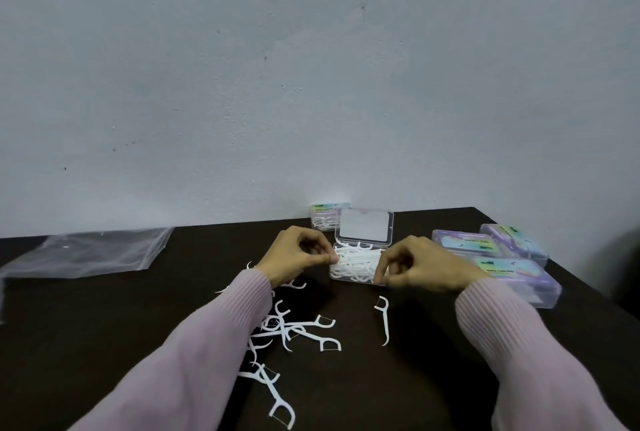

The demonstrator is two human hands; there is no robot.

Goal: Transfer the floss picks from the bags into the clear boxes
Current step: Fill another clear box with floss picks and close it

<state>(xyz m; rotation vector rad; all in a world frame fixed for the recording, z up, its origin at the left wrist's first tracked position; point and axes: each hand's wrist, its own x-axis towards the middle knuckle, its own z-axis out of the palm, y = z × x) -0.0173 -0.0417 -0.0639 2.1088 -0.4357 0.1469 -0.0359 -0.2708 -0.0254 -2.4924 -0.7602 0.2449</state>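
Both hands sit at the open box (358, 264), which is heaped with white picks. The left hand (294, 257) has its fingers curled, fingertips touching the box's left edge; whether it pinches a pick I cannot tell. The right hand (419, 266), curled too, grips the box's right front corner. The lid (364, 225) stands up behind. Loose picks (294, 330) lie scattered in front of the box, left. Closed boxes (512, 266) lie right of it; an empty bag (90, 252) far left.

Our two pink-sleeved arms reach forward, our left hand (297, 255) and right hand (420, 267) curl their fingers, fingertips pinching.
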